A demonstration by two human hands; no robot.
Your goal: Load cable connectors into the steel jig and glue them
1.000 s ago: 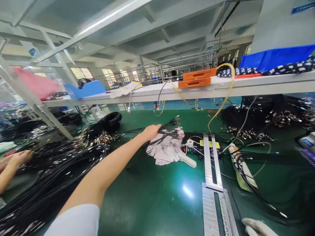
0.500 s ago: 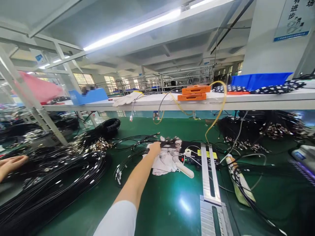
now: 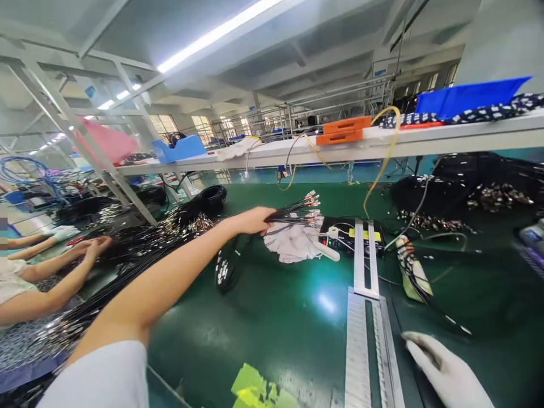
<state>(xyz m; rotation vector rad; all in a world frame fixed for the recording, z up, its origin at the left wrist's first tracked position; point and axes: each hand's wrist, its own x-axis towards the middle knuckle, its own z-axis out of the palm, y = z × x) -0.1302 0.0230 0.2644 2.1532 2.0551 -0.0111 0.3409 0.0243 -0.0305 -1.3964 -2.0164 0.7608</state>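
My left hand (image 3: 257, 220), bare, reaches far forward and is closed around a bundle of black cables (image 3: 289, 216). The cables' metal connector ends (image 3: 313, 199) fan out to the right of the fist. Just below the bundle lies a crumpled white cloth (image 3: 287, 245). In the lower right corner, my right hand (image 3: 446, 368) wears a white glove. Its fingers are loosely curved with a gap beside the thumb, and nothing shows in them. It is just right of a slotted metal fixture (image 3: 357, 334) on the bench.
Beyond the cloth sits a black box (image 3: 335, 242) with a white cord. A tape-wrapped roll (image 3: 414, 266) is to its right. Cable coils (image 3: 212, 198) and piles lie left and right. A shelf (image 3: 272, 158) bears orange cases (image 3: 344, 130). At far left are another person's hands (image 3: 96, 246).
My left hand has lifted the cable bundle off the cloth, its connector ends now spread out. My gloved right hand has come into view. The view has shifted, showing more of the co-workers.
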